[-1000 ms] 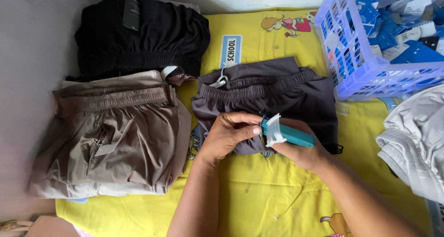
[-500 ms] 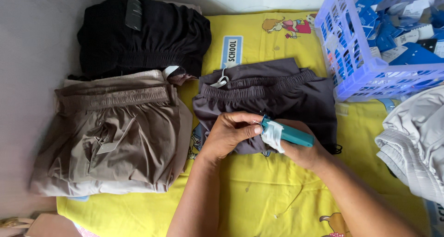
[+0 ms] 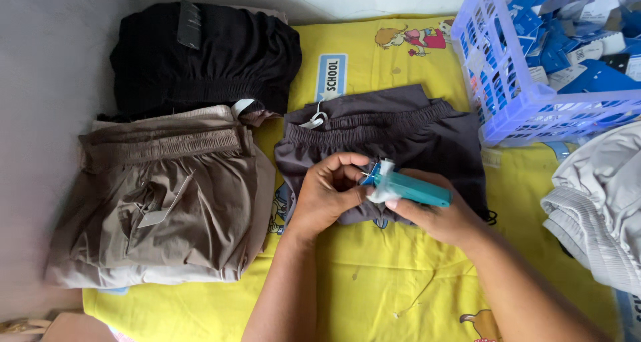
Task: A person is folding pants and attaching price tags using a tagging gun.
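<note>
shorts, dark grey, look soft, light and floppy; left hand pinches the hem fabric, right hand is closed round a teal tagging gun.

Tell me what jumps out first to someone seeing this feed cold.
In the middle, the right hand holds a teal tagging tool against dark grey shorts, and the left hand pinches the fabric at its tip. The bright yellow sheet underneath stands out. To the left lie brown shorts with black shorts above them; a blue basket of tags sits at top right.
</note>
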